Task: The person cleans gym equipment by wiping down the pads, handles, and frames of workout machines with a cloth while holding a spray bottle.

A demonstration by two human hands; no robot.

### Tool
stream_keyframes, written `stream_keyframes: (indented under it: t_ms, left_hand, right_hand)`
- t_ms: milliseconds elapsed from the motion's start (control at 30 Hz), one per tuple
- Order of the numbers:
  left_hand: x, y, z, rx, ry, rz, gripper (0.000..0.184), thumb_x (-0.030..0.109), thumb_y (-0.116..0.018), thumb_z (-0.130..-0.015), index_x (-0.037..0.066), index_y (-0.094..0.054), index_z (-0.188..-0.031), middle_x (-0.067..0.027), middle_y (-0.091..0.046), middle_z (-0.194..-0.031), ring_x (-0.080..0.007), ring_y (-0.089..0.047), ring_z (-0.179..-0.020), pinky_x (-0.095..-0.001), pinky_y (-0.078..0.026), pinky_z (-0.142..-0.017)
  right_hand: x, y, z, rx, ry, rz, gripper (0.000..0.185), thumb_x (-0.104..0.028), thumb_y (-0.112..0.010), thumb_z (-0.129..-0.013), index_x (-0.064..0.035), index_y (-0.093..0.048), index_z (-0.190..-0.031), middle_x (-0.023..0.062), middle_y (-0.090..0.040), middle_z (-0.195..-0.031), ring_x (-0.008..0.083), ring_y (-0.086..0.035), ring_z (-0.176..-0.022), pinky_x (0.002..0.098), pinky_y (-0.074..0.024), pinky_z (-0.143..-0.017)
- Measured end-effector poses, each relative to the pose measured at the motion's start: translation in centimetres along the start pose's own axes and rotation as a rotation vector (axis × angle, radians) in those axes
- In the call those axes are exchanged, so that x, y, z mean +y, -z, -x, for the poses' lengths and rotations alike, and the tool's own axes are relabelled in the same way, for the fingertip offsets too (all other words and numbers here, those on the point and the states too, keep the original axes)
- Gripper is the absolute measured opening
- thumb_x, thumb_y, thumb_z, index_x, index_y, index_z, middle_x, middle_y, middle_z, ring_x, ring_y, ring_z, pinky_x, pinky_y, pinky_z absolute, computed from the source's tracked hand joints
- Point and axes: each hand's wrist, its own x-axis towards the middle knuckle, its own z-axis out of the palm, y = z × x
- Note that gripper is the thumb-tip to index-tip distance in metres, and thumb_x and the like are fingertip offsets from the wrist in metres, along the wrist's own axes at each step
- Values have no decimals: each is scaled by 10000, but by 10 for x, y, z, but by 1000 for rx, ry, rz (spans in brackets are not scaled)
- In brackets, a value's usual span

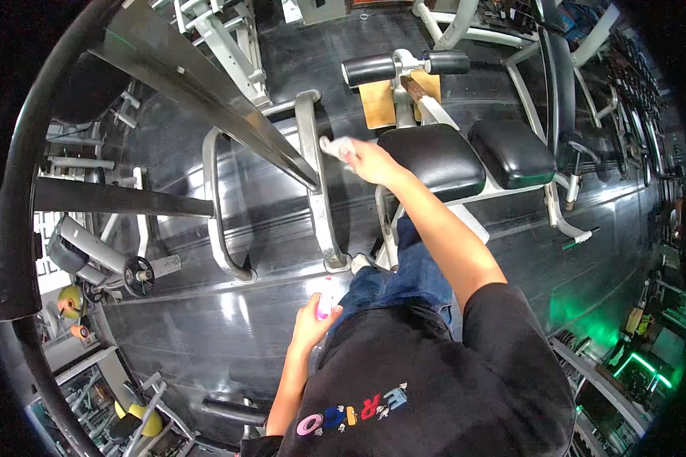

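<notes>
My right hand [375, 162] reaches forward with its fingers closed on a crumpled white cloth [335, 146]. The cloth hangs in front of the fingers, near an upright silver metal frame [312, 164]; whether they touch I cannot tell. To the right of that hand lies a black padded seat [434, 158]. Lower down, my left hand [312, 324] is wrapped round a small bottle [325, 307] with pink contents and a pale top. The bottle is held close to my body, above the dark floor.
A second black pad [512, 152] sits beside the seat, with black foam rollers [370, 70] beyond it. A long dark beam [206, 91] slants down from the upper left. A machine with a round weight plate [139, 276] stands at left. Green light [644, 365] glows at right.
</notes>
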Motion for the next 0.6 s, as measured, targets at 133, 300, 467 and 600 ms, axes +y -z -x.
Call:
stream_keyframes:
  t_ms: [133, 300, 467, 600]
  left_hand:
    - [-7, -3, 5, -24, 40, -44, 510, 467, -712, -807, 57, -584, -1083, -192, -680, -820, -355, -687, -809, -417, -512, -716]
    - [-10, -5, 6, 0, -1, -14, 547, 483, -710, -807, 56, -578, -1122, -195, -682, -828, -360, -686, -815, -422, -514, -721]
    - [-8, -5, -2, -23, -52, -6, 577, 500, -717, -799, 57, -581, -1144, -192, -681, -825, -360, -684, -812, -421, -514, -720]
    - [12, 2, -13, -115, -27, -103, 557, 485, -723, -798, 61, -587, -1131, -184, -683, -844, -342, -684, -822, -415, -511, -738]
  right_hand:
    - [39, -45, 30, -657, 93, 1116, 249, -238, -561, -871, -110, -701, -1032, 137, -699, -1034, 296, -647, -1027, 533, -395, -997]
    - [60, -107, 148, -825, 238, 883, 278, -268, -497, -877, -138, -713, -996, 85, -719, -952, 251, -671, -944, 468, -348, -1047]
    - [43, -106, 214, -699, 103, 522, 271, -322, -521, -903, -123, -689, -978, 157, -704, -898, 316, -686, -835, 503, -448, -909]
    - [26, -81, 167, -286, 48, -81, 366, -358, -489, -965, -84, -608, -1177, 240, -646, -1082, 414, -625, -997, 486, -496, -858]
